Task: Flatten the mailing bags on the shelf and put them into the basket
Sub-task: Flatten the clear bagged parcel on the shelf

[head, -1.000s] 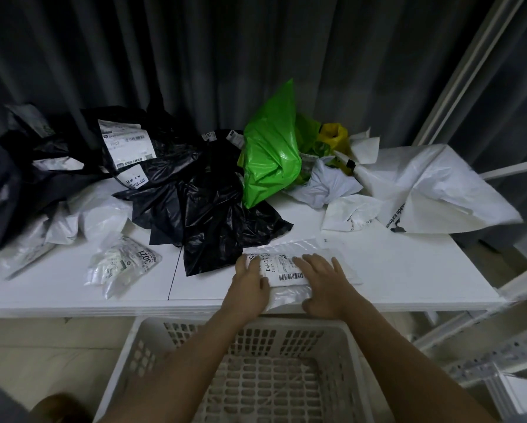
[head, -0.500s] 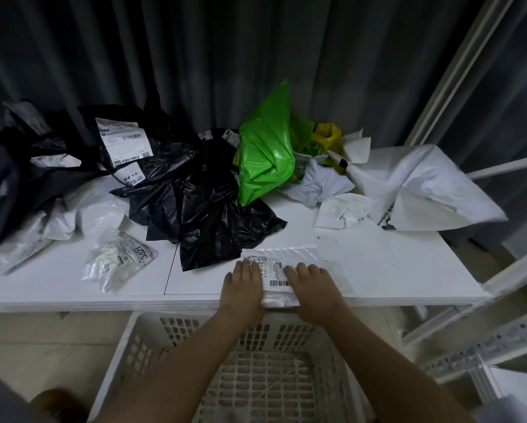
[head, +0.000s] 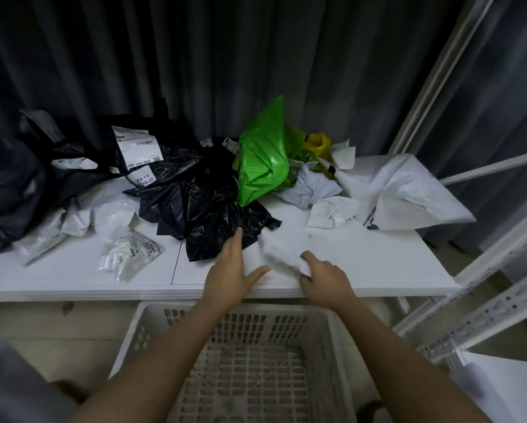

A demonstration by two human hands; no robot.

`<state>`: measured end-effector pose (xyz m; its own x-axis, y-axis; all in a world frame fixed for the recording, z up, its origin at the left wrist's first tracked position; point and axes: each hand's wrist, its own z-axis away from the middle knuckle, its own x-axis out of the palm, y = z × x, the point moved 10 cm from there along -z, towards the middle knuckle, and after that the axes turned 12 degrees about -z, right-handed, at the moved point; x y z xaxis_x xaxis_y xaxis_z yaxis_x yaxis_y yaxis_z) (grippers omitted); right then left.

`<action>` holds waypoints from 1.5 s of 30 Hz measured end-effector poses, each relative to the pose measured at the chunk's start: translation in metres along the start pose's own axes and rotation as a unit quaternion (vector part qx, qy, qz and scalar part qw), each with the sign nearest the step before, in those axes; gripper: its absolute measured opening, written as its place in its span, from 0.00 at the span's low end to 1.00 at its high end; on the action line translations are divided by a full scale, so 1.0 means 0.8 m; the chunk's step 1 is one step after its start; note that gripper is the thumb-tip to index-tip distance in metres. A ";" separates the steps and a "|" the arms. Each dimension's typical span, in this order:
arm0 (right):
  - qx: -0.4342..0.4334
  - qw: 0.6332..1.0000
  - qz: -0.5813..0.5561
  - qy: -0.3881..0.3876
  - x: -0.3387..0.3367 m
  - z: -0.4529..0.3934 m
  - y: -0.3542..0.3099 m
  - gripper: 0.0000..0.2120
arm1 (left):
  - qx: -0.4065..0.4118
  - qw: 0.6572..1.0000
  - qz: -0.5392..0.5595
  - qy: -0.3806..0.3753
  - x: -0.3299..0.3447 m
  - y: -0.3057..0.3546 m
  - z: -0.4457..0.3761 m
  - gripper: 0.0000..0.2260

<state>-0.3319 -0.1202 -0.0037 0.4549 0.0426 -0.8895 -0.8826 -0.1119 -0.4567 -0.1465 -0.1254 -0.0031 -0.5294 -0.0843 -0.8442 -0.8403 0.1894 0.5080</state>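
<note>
A small clear mailing bag is blurred and lifted off the white shelf near its front edge. My right hand grips its near end with curled fingers. My left hand lies flat on the shelf just left of it, fingers straight, fingertips at the edge of a crumpled black bag. The white slotted basket stands on the floor directly below my forearms.
Crumpled bags cover the back of the shelf: black ones on the left, a green one in the middle, white ones on the right. A small clear packet lies front left. White metal rack posts rise at right.
Both hands were pressing the clear bag flat on the shelf. Now my right hand has gathered and lifted it, and my left hand has slid off to the left.
</note>
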 end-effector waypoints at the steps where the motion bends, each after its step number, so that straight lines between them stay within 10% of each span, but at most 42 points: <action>1: 0.038 0.995 -0.096 0.014 -0.010 0.004 0.006 0.14 | -0.020 0.999 0.033 0.006 -0.008 -0.004 0.000 0.44; 6: 0.120 0.854 -0.505 0.037 -0.021 0.027 -0.011 0.14 | -0.098 0.971 0.186 -0.115 0.003 -0.007 0.008 0.43; 14: 0.127 0.743 -0.654 -0.063 0.033 0.076 -0.079 0.19 | -0.095 0.889 0.408 -0.184 -0.012 0.004 0.061 0.19; 31: 0.201 0.815 -0.537 -0.087 0.198 0.124 -0.076 0.13 | -0.226 0.914 0.242 -0.234 0.042 -0.149 0.166 0.10; 36: 0.259 0.817 -0.503 -0.116 0.267 0.128 -0.057 0.10 | -0.266 0.915 0.177 -0.247 0.075 -0.215 0.189 0.26; 45: 0.357 0.804 -0.445 -0.165 0.387 0.116 -0.033 0.16 | -0.232 0.939 0.091 -0.235 0.087 -0.285 0.177 0.06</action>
<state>-0.1785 -0.0118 -0.2683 0.9922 0.0645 -0.1065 -0.1209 0.7024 -0.7014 0.0248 -0.0358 -0.2019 -0.6510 0.3698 -0.6629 -0.7589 -0.2979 0.5791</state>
